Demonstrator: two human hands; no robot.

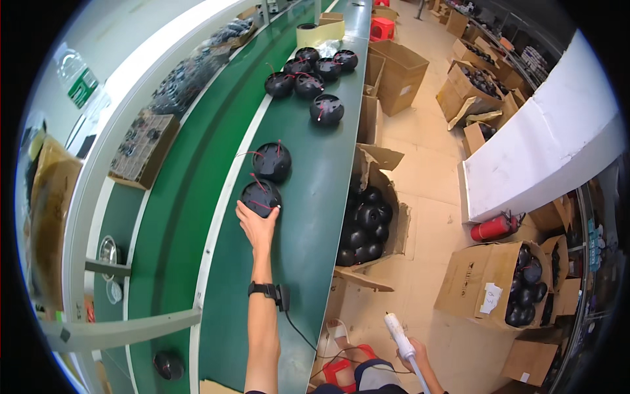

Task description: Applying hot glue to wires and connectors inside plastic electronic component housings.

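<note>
My left hand [257,226] grips the near edge of a round black plastic housing [261,197] with red wires, which rests on the green bench. Its thumb is on the right side and its fingers are on the left. Just beyond it, a second wired housing [272,161] lies open side up. Off the bench to the right, my right hand [419,360] is closed around a white, stick-shaped tool that looks like an electric screwdriver [398,333], its narrow end pointing up and away. A black strap with a small cabled box [269,290] circles my left wrist.
Several more wired housings [310,84] cluster farther up the bench. Left runs a green conveyor [190,177] behind a metal frame, carrying one dark housing [168,364]. Cardboard boxes [394,223] of black shells stand right of the bench. A fire extinguisher [493,227] sits by a white pillar.
</note>
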